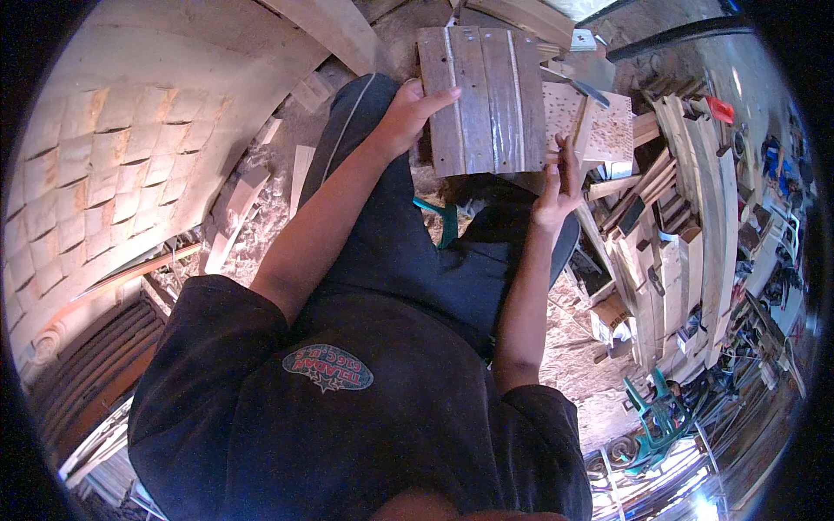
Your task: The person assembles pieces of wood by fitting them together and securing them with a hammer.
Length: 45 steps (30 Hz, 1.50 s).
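A flat wooden panel (474,102) of dark brown boards, with pale lines running down it and small dark holes, is held up above my knees. My left hand (412,115) grips its left edge, the thumb lying across the face and the other fingers hidden behind. By the lower right corner is my right hand (558,193), its fingers stretched upward and apart. Whether it touches the panel there is hard to tell. Beyond this hand, a hammer (589,94) rests on a pale board (615,126) covered with small dark marks.
Stacked planks (695,217) and offcuts crowd the right side. A large pale wooden panel with carved blocks (113,156) leans at the left. Green plastic (448,224) shows between my legs, and a green plastic object (660,412) lies lower right. Shavings cover the floor (591,382).
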Motion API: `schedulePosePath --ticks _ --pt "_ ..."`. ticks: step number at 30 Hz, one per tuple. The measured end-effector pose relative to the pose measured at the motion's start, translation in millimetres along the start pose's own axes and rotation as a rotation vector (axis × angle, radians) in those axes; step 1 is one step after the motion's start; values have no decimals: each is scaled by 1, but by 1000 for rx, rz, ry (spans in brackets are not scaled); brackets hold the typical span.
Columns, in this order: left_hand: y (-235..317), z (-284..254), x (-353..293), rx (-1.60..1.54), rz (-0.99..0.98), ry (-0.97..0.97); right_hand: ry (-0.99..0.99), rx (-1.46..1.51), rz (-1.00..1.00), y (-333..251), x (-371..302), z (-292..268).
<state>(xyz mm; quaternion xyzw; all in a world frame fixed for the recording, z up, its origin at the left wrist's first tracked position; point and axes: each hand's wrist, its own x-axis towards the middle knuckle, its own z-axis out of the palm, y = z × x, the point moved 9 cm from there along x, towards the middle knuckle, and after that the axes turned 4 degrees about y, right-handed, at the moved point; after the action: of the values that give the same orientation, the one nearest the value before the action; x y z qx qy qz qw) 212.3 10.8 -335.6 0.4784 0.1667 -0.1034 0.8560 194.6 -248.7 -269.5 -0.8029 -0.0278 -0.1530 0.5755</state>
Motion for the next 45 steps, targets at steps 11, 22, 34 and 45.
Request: schedulePosePath --ticks 11,22,34,45 --pt "3 -3 -3 26 -33 65 -30 18 80 11 -3 -1" --pt "-7 -11 2 32 -80 73 66 -23 80 13 -2 -6" --pt "-8 -13 0 17 -108 149 67 -3 57 2 2 -7" --pt "-1 -6 -2 -13 -53 115 67 -67 -12 -4 3 -8"
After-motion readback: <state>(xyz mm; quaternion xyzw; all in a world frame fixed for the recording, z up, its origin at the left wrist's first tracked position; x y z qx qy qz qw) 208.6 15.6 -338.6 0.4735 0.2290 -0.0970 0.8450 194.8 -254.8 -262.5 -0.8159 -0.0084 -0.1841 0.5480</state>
